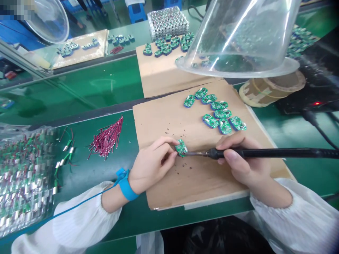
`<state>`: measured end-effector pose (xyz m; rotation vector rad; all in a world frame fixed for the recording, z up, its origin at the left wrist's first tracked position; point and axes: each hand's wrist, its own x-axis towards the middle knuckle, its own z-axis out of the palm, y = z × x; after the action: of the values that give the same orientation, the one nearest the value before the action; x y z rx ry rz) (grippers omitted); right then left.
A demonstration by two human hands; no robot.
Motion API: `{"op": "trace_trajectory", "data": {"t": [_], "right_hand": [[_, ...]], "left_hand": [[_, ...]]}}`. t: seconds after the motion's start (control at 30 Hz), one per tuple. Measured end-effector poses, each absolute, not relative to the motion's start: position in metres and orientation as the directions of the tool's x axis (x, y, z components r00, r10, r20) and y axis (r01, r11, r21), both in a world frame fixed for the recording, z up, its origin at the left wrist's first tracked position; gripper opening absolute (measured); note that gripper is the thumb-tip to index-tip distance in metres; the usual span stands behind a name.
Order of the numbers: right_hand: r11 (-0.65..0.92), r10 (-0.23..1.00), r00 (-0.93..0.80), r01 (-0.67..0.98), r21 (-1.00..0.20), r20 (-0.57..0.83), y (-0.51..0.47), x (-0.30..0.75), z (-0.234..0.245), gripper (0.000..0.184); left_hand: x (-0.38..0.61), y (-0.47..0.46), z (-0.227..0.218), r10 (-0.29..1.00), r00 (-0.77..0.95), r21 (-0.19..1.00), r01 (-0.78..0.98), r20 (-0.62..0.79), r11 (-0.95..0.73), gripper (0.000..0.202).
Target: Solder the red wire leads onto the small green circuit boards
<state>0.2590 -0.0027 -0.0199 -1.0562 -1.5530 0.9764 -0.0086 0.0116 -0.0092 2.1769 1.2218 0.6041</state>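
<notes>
Green PCB (181, 148), blue-edged, pinched betw. our L hand's (152, 165) fingertips, over cardboard (212, 187) nr front edge; R hand (239, 158) fingers curled round soldering iron (265, 153), tip right at PCB.

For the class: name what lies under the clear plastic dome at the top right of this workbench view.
Green circuit boards on cardboard show through the clear plastic dome; glare hides their details, and the dome's rim covers anything directly beneath it.
</notes>
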Motion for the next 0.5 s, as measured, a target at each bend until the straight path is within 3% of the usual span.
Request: {"op": "trace_trajectory", "data": {"t": [0.5], "right_hand": [[0.326, 0.934, -0.234, 0.244, -0.913, 0.271, -0.0005, 0.2607, -0.0209, 0.006]], "left_hand": [[-0.0090, 0.0112, -0.0072, 0.871, 0.482, 0.670, 0.618, 0.090, -0.412, 0.017]]}}
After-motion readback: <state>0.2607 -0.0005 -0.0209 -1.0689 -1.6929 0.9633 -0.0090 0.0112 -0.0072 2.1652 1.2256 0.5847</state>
